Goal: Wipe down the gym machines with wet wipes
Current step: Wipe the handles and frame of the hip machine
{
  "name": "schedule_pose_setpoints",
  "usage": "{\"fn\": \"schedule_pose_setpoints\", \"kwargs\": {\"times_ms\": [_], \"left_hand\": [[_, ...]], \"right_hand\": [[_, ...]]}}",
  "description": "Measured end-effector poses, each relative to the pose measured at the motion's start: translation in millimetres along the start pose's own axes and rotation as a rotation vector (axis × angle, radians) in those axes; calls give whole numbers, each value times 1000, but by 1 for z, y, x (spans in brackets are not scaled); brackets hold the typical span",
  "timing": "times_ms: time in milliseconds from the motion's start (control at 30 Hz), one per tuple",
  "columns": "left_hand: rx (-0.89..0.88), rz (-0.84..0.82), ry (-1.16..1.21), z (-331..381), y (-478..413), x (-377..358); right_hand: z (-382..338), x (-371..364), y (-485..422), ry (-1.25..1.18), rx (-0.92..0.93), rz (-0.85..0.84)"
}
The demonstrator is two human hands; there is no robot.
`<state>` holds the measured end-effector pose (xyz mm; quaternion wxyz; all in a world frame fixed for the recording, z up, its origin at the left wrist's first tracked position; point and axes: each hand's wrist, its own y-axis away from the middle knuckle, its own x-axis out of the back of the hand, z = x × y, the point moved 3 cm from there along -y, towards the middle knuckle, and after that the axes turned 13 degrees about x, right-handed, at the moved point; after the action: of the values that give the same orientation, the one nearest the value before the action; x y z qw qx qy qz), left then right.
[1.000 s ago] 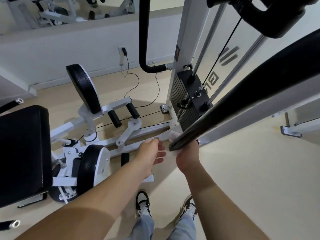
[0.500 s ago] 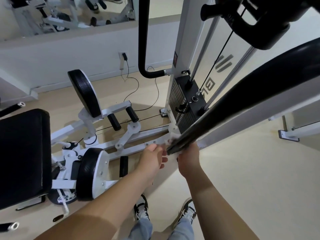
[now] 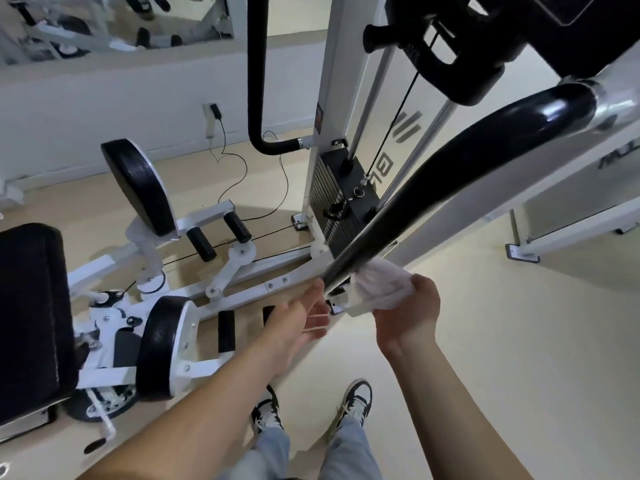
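Right hand (image 3: 408, 317) now sits lower and off the bar's underside, exposing the crumpled white wet wipe (image 3: 377, 287). Its fingers curl round the wipe, which lies against the lower tip of the long glossy black curved handle bar (image 3: 450, 181). Left hand (image 3: 298, 320) is just beside that tip, fingers loose, holding nothing. Judgement: stroke has reached the bar's end; a return pass or the next part follows. Beyond: white frame rail (image 3: 242, 289) crowding the tip, round black leg pad (image 3: 161, 344), black weight stack (image 3: 341, 209), black cable (image 3: 239, 174) trailing to the wall.
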<state>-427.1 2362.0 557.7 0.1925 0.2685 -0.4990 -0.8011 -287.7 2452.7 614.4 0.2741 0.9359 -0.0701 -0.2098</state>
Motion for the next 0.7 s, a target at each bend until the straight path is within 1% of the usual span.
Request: {"fn": "schedule_pose_setpoints", "kwargs": {"times_ms": [33,67,100,167,233,300,367,433,500,533,567,600,633,700], "left_hand": [[57,-69,-4,-7,2,-4],[114,-141,-4,-14,7,-8],[173,-205,34,-22,11,-10],[252,-300,217,-32,19,-14],[232,-317,358,-32,22,-16],[191,-272,415,-29,24,-16],[176,-165,431,-25,19,-12],[155,39,405,-22,12,-1],[126,378,301,-15,6,15],[75,538,232,-7,6,18],[4,648,157,2,4,20],[-61,701,93,10,3,18],[-116,698,41,18,-1,11],[-191,609,-5,30,-17,-8]], "right_hand": [[6,7,3,45,-40,61],[15,12,8,79,-85,78],[22,11,14,110,-146,52],[33,5,27,195,-280,-55],[39,0,28,303,-314,-154],[40,-1,24,445,-320,-215],[34,3,18,598,-315,-236],[26,12,8,720,-281,-250],[18,21,-7,774,-259,-256],[14,24,-16,786,-251,-253],[10,25,-25,802,-239,-256],[8,24,-33,810,-227,-279],[7,23,-40,823,-219,-315],[8,20,-51,837,-218,-384]]}}
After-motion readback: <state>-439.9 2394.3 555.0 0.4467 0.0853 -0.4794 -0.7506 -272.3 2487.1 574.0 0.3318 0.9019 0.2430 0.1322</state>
